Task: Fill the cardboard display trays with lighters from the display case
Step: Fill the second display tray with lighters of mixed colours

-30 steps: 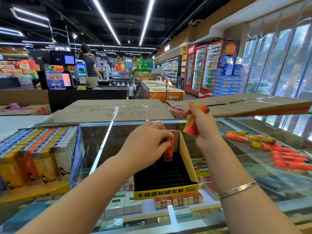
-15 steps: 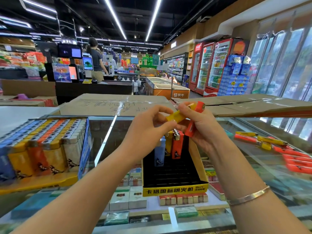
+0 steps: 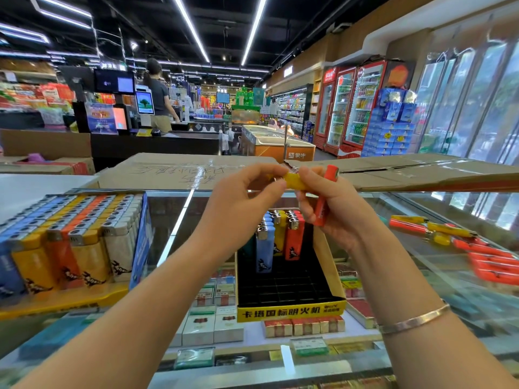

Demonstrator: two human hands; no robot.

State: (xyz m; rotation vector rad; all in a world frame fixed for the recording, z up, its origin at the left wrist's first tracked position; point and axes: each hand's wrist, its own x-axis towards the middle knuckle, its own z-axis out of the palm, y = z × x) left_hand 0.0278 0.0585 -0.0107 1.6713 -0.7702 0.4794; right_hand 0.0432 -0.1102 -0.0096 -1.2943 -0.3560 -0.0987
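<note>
I observe both hands raised above the glass counter, meeting over the open cardboard display tray. The left hand pinches one end of a yellow lighter between thumb and fingers; the right hand grasps the other end of it, and its curled fingers also clamp an orange lighter that stands nearly upright. The tray sits on the counter with a few lighters standing in its far rows, blue, yellow and orange; the near black slots hold nothing. A full tray of lighters stands at left. Loose orange and yellow lighters lie on the glass at right. A bracelet circles the right wrist.
</note>
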